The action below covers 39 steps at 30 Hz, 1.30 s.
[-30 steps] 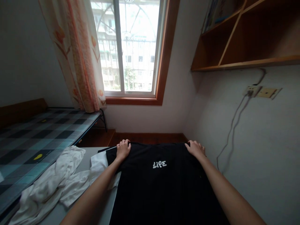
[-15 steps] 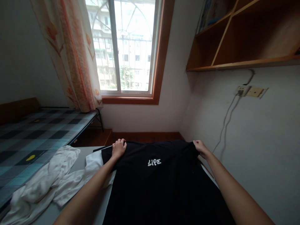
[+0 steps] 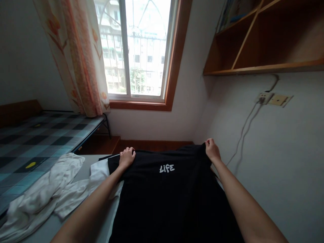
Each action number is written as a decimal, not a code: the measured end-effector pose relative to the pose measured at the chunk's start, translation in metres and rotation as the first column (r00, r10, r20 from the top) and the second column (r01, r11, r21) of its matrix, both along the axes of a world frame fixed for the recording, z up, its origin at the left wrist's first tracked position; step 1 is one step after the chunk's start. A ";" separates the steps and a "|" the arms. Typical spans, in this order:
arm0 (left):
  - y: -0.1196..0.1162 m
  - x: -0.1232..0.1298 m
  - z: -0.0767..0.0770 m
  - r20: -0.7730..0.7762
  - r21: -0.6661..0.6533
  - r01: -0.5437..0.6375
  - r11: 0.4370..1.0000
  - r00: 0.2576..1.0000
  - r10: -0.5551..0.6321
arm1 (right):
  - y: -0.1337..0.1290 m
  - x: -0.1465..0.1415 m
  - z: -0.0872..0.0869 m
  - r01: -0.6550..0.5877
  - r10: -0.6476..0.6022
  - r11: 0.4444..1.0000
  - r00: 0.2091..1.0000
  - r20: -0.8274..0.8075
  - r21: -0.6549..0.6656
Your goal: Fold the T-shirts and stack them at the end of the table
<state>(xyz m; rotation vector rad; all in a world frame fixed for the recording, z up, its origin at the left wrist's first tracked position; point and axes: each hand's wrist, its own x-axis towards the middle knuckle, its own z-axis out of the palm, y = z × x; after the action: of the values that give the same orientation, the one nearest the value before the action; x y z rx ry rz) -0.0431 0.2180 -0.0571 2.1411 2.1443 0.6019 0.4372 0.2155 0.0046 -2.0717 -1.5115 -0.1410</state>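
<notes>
A black T-shirt with white lettering lies spread in front of me, its far edge reaching across the table. My left hand is closed on the shirt's far left shoulder, fingers bent over the fabric. At the far right corner, my right hand pinches the cloth and holds that corner raised. Left of the shirt, a crumpled white garment lies on the table, and white cloth runs up to the black sleeve.
The grey table shows between the garments. A bed with a checked cover stands to the left, beside a curtain. A wooden shelf overhangs on the right, above a socket with a hanging cable. A window is ahead.
My right hand has lifted and moved slightly left, drawing the shirt's right corner up with it. My left hand keeps its place on the left shoulder. The view has shifted slightly.
</notes>
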 end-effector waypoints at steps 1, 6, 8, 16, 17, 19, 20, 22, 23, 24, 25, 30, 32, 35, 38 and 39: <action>0.000 0.000 0.000 0.007 0.006 -0.001 1.000 1.000 0.001 | -0.002 0.002 -0.009 0.011 -0.010 0.995 1.000 0.011 -0.101; -0.003 -0.001 0.007 0.117 0.100 -0.035 0.994 0.993 0.023 | -0.023 0.011 -0.039 0.105 -0.120 0.911 0.993 -0.012 -0.398; -0.010 -0.004 0.014 0.168 0.170 -0.058 0.984 0.985 0.029 | -0.034 0.014 -0.035 0.133 -0.138 0.919 0.990 0.013 -0.372; -0.094 -0.032 0.030 0.161 0.145 0.205 0.968 0.960 -0.228 | -0.118 0.009 -0.001 -0.126 0.162 0.925 0.984 0.072 -0.358; -0.109 -0.036 0.030 0.175 0.090 0.235 0.968 0.953 -0.248 | -0.133 0.004 -0.001 -0.164 0.197 0.910 0.979 0.050 -0.380; -0.137 -0.042 0.028 0.211 -0.033 0.274 0.961 0.942 -0.262 | -0.165 -0.009 -0.005 -0.207 0.216 0.876 0.976 -0.029 -0.436; -0.150 -0.045 0.026 0.233 -0.085 0.288 0.954 0.937 -0.262 | -0.180 -0.015 -0.008 -0.207 0.193 0.854 0.978 -0.080 -0.476; -0.171 -0.047 0.021 0.282 -0.151 0.313 0.938 0.923 -0.262 | -0.208 -0.026 -0.016 -0.198 0.117 0.797 0.977 -0.177 -0.570; -0.178 -0.048 0.017 0.310 -0.165 0.324 0.932 0.914 -0.263 | -0.221 -0.031 -0.021 -0.192 0.081 0.772 0.975 -0.207 -0.605; -0.184 -0.048 0.014 0.340 -0.169 0.333 0.928 0.903 -0.262 | -0.232 -0.034 -0.025 -0.188 0.060 0.758 0.973 -0.221 -0.625; -0.188 -0.048 0.011 0.371 -0.164 0.336 0.927 0.892 -0.258 | -0.241 -0.036 -0.028 -0.188 0.056 0.753 0.973 -0.224 -0.630; -0.197 -0.049 0.001 0.579 -0.214 0.298 0.930 0.806 -0.125 | -0.273 -0.044 -0.030 -0.189 0.042 0.747 0.970 -0.239 -0.637; -0.201 -0.051 0.002 0.640 -0.282 0.286 0.916 0.767 -0.043 | -0.283 -0.048 -0.022 -0.224 0.055 0.751 0.959 -0.279 -0.621; -0.212 -0.050 0.005 0.700 -0.317 0.285 0.905 0.714 0.020 | -0.300 -0.054 -0.008 -0.345 0.110 0.774 0.899 -0.423 -0.531; -0.225 -0.048 0.012 0.737 -0.334 0.308 0.891 0.675 0.043 | -0.322 -0.055 0.002 -0.441 0.034 0.732 0.785 -0.619 -0.520; -0.229 -0.046 0.014 0.737 -0.349 0.316 0.882 0.674 0.050 | -0.331 -0.053 0.004 -0.446 -0.016 0.712 0.762 -0.648 -0.543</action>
<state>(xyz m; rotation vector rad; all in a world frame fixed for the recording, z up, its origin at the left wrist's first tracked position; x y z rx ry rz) -0.0896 -0.0111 -0.0431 1.4255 1.4607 0.6973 0.3841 -0.1153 0.0084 -2.0600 -1.4699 1.2637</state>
